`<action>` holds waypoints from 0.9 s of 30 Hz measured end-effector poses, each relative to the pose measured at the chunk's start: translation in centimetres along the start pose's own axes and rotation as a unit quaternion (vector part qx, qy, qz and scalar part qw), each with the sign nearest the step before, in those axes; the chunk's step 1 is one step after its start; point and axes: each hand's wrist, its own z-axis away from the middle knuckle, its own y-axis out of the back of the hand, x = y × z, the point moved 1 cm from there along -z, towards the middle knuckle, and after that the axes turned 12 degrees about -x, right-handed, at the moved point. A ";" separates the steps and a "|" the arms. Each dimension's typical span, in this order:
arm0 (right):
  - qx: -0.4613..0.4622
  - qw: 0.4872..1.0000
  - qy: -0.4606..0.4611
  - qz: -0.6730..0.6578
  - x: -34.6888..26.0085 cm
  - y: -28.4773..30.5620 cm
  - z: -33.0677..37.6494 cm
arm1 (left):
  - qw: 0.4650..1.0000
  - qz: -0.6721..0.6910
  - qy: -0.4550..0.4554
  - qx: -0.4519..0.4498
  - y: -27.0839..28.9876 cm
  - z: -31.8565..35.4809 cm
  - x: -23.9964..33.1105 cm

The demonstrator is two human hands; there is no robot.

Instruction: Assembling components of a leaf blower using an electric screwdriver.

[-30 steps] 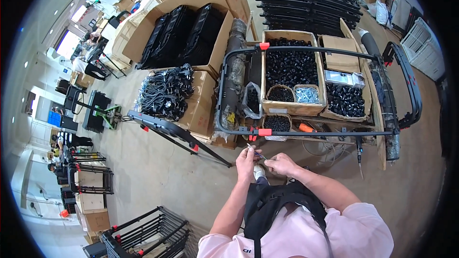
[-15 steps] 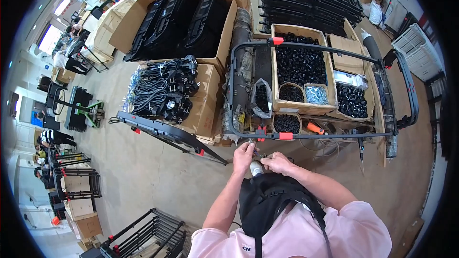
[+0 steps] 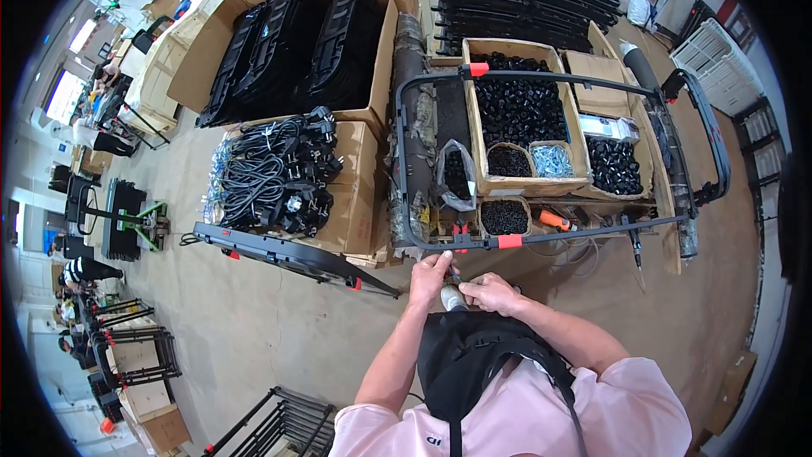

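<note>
Close together in front of my waist, my left hand (image 3: 431, 279) and my right hand (image 3: 491, 294) are both closed in a pinch. Something small, thin and dark shows between the fingertips, too little of it to name. Just beyond the hands runs the near bar of a black tubular frame (image 3: 575, 234), with red clips such as the red clip (image 3: 510, 241). The frame lies across a workbench of parts bins. Its bar is nearest to my left fingertips; whether they touch it I cannot tell.
Inside the frame stand a wooden bin (image 3: 470, 110) of black caps, a small box of blue-silver screws (image 3: 551, 162) and an orange-handled tool (image 3: 555, 220). Coiled power cords (image 3: 262, 171) lie on a carton to the left. A black panel (image 3: 288, 247) leans below them. Black racks (image 3: 279, 423) stand lower left.
The surroundings have shifted slightly left in the picture as my view turned. Both hands stay close together in nearly the same pose, the right one a little nearer the left.
</note>
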 end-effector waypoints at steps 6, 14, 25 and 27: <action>0.004 1.000 0.004 -0.005 0.3 -0.6 -0.4 | 0.998 0.004 -0.063 0.007 -0.5 0.3 -0.4; -0.010 1.000 0.022 0.000 0.4 -1.5 -1.9 | 0.993 -0.097 0.017 0.067 -0.5 0.8 1.5; 0.002 0.999 0.028 0.035 -1.2 -2.4 -1.8 | 0.994 -0.075 0.000 0.078 -0.2 0.0 0.5; -0.007 0.999 0.024 0.031 -1.1 -2.3 -1.9 | 0.995 -0.072 0.006 0.076 0.1 -0.2 0.0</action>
